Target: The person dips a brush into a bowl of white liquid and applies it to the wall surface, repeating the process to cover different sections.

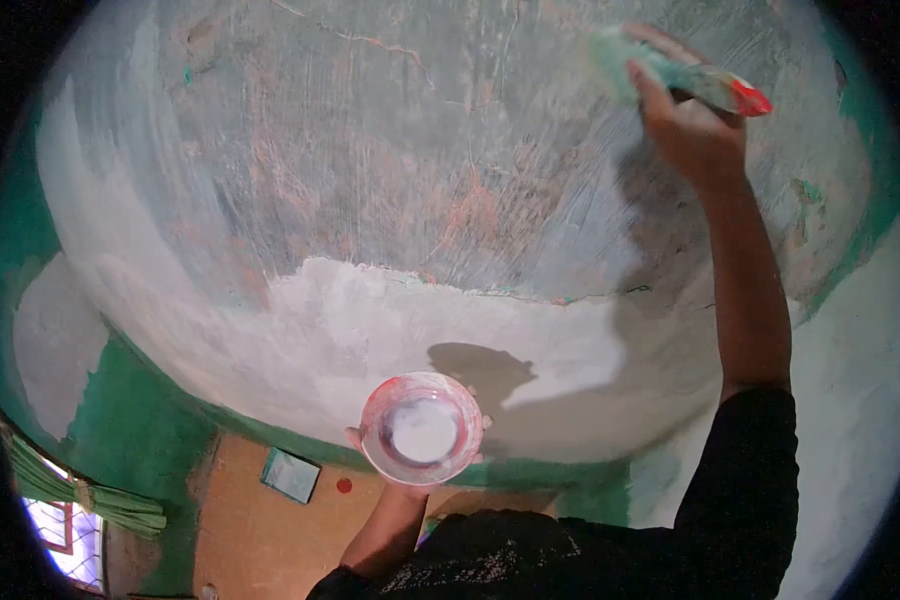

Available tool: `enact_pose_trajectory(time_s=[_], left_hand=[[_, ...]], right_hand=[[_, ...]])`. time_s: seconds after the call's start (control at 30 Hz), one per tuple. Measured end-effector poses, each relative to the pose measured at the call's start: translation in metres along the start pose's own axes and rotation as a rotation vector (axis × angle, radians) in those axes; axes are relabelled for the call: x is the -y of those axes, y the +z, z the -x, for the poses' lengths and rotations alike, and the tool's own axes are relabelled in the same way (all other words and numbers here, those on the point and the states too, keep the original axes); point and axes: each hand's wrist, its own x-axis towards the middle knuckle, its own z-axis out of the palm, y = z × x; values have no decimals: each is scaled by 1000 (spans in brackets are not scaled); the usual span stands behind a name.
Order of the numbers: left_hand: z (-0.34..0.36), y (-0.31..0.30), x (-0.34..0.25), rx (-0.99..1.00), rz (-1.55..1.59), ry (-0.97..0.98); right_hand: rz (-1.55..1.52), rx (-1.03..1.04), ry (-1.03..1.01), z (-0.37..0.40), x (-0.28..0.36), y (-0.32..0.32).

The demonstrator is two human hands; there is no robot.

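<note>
My left hand [406,490] supports a round bowl [373,415] from beneath, its fingers showing at both sides of the rim. White paint [425,432] lies in the bowl, and reddish smears cover the inner wall. Up at the right, my right hand [698,140] grips a paintbrush [705,85] with a red handle end. Its pale green, motion-blurred head is against or close over the grey, scraped wall [370,130]. Lower on that wall spreads a whiter coated area [370,320] with a ragged upper edge.
Cracks run through the grey wall surface. Green painted wall [150,400] borders it. At the lower left, a green curtain [120,505] hangs by a barred window [65,540]. A small rectangular glass-like object [291,475] rests on the orange-brown floor [260,540].
</note>
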Motion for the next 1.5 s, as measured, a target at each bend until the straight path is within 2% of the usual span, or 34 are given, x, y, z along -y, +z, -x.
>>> enact_pose_trajectory(time_s=[0.03,0.07,0.13,0.17,0.2,0.23,0.27,0.3,0.37,0.4,0.47,0.5,0.57,0.6,0.67,0.8,0.83,0.9,0.97,1.03,1.1,1.13,1.2,1.23,1.33,1.43,1.5], left_hand=[[1,0,0,-16,-3,-3],[2,-1,1,-23,3,1],[2,-1,2,-30,20,19],[1,-3,1,-9,22,13],[2,-5,-1,6,23,1],[3,-6,-2,23,20,-12],[4,-6,-2,11,34,-12],[5,-7,-2,2,44,-10],[5,-4,-3,-2,47,-16],[4,-2,-4,5,43,-20],[2,0,-2,9,37,-34],[2,1,-2,4,34,-46],[-2,2,-2,4,40,-68],[-2,0,-1,5,53,-73],[0,-1,0,4,58,-84],[1,-1,-3,4,56,-89],[2,-1,-3,1,67,-83],[5,-1,-3,-12,61,-71],[6,0,-6,-21,47,-62],[6,3,-9,-30,26,-60],[8,-1,-13,-7,5,-53],[7,-2,-16,6,0,-52],[7,2,-14,-8,8,-45],[7,4,-13,-18,11,-42],[2,0,-11,15,26,-76],[1,0,-7,-6,46,-97],[1,11,-4,6,102,-88]], right_hand=[[116,-25,6,2,-4,2],[-56,-44,144,-4,24,-11],[-96,7,122,10,71,-14],[37,74,-34,38,98,4],[-248,310,172,67,133,14],[-383,193,-105,90,151,15],[-596,336,-88,104,173,13],[-623,385,-149,117,185,18],[-892,592,-51,99,170,5],[-995,615,9,90,157,3],[-1074,295,108,75,129,18],[-1015,143,171,61,109,19],[-653,152,228,28,65,-10],[-756,134,463,9,53,-21],[-471,-104,581,-9,34,-24],[-328,-255,299,24,46,3],[-272,-239,255,37,73,4],[-109,574,575,48,149,-12],[-734,77,403,121,187,18],[-815,133,295,126,196,19],[-905,230,229,123,175,13],[-910,202,180,114,154,13],[-506,23,82,79,99,4],[-311,89,74,75,62,5],[-304,-197,404,28,1,-4],[-569,-142,811,21,17,-7],[11,-40,448,71,47,30]])
